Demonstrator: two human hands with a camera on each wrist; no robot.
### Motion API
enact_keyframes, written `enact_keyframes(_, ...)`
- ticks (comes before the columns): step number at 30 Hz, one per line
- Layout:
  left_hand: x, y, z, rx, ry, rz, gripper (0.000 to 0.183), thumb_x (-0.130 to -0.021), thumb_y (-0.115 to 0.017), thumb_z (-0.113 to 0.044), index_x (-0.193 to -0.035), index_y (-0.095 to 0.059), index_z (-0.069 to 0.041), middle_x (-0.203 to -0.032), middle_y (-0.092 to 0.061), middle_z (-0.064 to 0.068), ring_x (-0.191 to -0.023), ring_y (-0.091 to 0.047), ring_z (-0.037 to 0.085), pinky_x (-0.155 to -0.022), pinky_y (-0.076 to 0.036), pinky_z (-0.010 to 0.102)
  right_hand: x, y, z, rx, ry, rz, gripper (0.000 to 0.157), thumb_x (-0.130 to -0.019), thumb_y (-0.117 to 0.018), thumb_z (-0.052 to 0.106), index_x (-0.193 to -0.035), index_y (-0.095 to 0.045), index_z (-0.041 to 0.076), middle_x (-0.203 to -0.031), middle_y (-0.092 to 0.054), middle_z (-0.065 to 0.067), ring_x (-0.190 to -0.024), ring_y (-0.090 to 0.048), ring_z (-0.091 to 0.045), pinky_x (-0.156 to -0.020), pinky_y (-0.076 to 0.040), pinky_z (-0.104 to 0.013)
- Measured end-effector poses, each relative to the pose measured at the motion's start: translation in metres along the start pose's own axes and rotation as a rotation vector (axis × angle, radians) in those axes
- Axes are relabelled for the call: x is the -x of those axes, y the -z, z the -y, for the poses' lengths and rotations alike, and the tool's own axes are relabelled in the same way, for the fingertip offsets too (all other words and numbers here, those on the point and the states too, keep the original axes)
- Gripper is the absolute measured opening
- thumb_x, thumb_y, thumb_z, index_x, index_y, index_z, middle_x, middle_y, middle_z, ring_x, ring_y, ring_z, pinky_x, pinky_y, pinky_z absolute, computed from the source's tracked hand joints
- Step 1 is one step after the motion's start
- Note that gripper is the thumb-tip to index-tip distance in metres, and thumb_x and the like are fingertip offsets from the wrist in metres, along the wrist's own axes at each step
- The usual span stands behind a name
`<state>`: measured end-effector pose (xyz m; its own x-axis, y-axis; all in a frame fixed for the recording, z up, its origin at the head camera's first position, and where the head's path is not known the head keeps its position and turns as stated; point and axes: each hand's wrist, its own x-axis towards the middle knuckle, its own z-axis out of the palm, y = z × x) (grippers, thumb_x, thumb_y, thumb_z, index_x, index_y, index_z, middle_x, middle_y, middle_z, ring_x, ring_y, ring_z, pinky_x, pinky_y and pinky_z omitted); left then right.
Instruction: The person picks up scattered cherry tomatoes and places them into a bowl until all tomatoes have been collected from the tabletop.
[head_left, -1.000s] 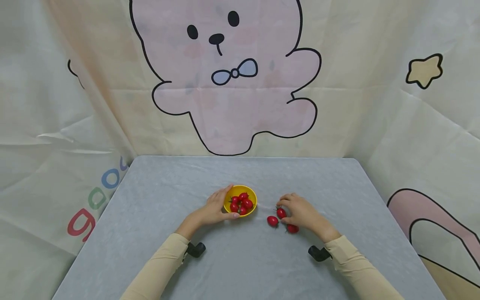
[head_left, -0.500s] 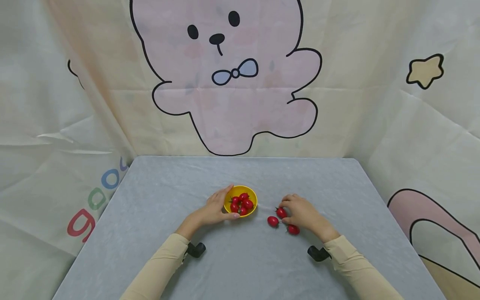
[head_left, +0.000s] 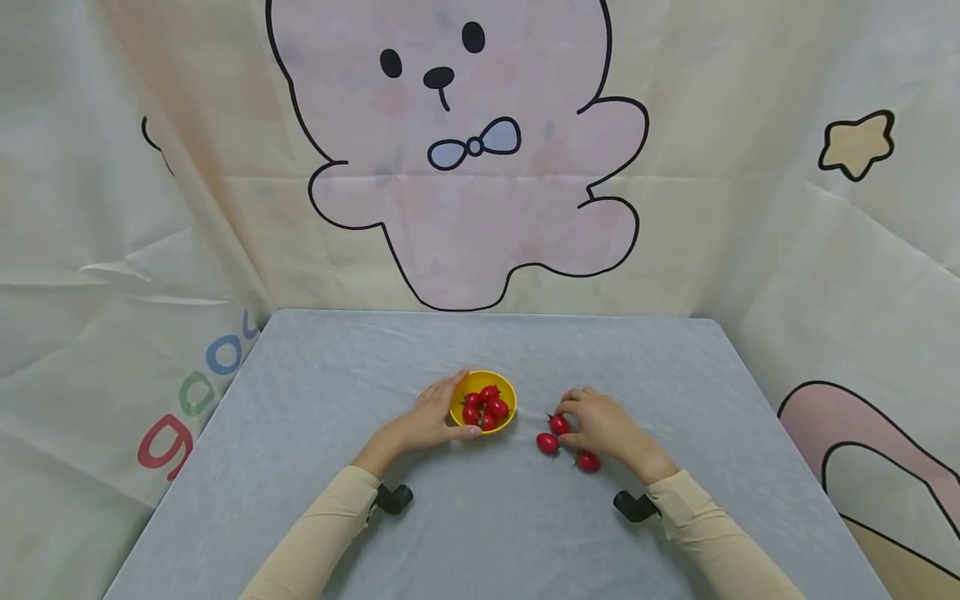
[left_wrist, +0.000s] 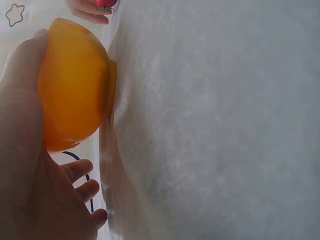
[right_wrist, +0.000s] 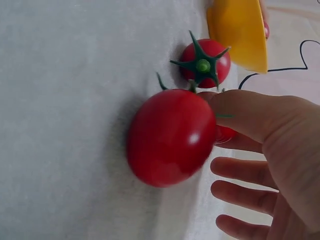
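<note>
A yellow bowl [head_left: 474,381] stands on the table with several red cherry tomatoes [head_left: 497,408] inside. My left hand [head_left: 426,419] holds it from the left, thumb along the near side and index finger at the far rim. In the left wrist view the other fingers extend beyond the bowl [left_wrist: 75,85]. To the right, my right hand [head_left: 602,423] pinches a cherry tomato [head_left: 558,424] between thumb and index finger; the thumb hides much of it in the right wrist view. Two loose cherry tomatoes lie beside that hand, one at its left [head_left: 547,443], another nearer me [head_left: 588,461].
A grey cloth covers the table [head_left: 480,533]. Behind it hangs a fabric backdrop [head_left: 675,250] with a printed pink bear, and more printed fabric lines both sides. Black wrist mounts [head_left: 636,506] stick out from under both forearms.
The pinched tomato has shifted slightly left under my right fingers, and the nearer loose tomato shows a little more. My left hand and the bowl stay in place. The view has drifted slightly.
</note>
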<state>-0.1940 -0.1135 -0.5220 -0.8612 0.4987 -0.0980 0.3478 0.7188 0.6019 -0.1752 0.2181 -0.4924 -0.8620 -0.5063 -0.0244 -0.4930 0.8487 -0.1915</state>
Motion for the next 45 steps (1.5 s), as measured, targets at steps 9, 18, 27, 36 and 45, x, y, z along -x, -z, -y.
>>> enact_keyframes(9,0.0,0.001,0.0,0.005,0.005,0.001,0.11,-0.082,-0.065,-0.069,-0.161,-0.005,-0.022,-0.166,-0.02,0.007,-0.152,-0.021,0.035,-0.126,-0.013,0.055,-0.011,0.014,0.001,0.011,0.021,-0.043,0.039,-0.079,-0.082,0.034,-0.11,-0.072,0.012,-0.118,-0.067,-0.008,-0.106,-0.059,-0.028,-0.089,-0.054,-0.047)
enact_keyframes(18,0.002,0.004,-0.002,0.009,-0.015,-0.011,0.108,-0.083,-0.067,-0.064,-0.161,-0.007,-0.019,-0.166,-0.022,0.01,-0.151,-0.023,0.037,-0.125,-0.015,0.057,-0.027,0.031,0.015,0.014,0.043,-0.06,0.038,-0.08,-0.081,0.035,-0.11,-0.073,0.014,-0.119,-0.067,-0.007,-0.109,-0.06,-0.027,-0.093,-0.054,-0.046)
enact_keyframes(27,0.001,0.003,-0.001,0.002,-0.02,-0.016,0.107,-0.082,-0.068,-0.064,-0.16,-0.01,-0.021,-0.165,-0.024,0.009,-0.15,-0.025,0.038,-0.124,-0.016,0.058,-0.045,0.043,0.038,0.018,0.098,-0.065,0.04,-0.082,-0.079,0.039,-0.113,-0.073,0.014,-0.121,-0.067,-0.006,-0.111,-0.06,-0.026,-0.096,-0.055,-0.043)
enact_keyframes(36,0.001,0.002,-0.002,-0.015,-0.024,-0.04,0.105,-0.081,-0.069,-0.065,-0.16,-0.013,-0.022,-0.163,-0.028,0.011,-0.148,-0.028,0.04,-0.122,-0.019,0.059,-0.061,0.045,0.056,0.03,0.14,-0.058,0.042,-0.084,-0.077,0.043,-0.115,-0.072,0.016,-0.125,-0.067,-0.005,-0.116,-0.06,-0.025,-0.099,-0.053,-0.043)
enact_keyframes(45,0.002,0.002,-0.005,-0.019,-0.027,-0.037,0.104,-0.082,-0.068,-0.064,-0.16,-0.012,-0.021,-0.164,-0.027,0.01,-0.148,-0.027,0.039,-0.123,-0.019,0.058,-0.075,0.041,0.071,0.03,0.174,-0.068,0.044,-0.085,-0.075,0.046,-0.117,-0.071,0.016,-0.128,-0.065,-0.004,-0.118,-0.057,-0.023,-0.102,-0.052,-0.041)
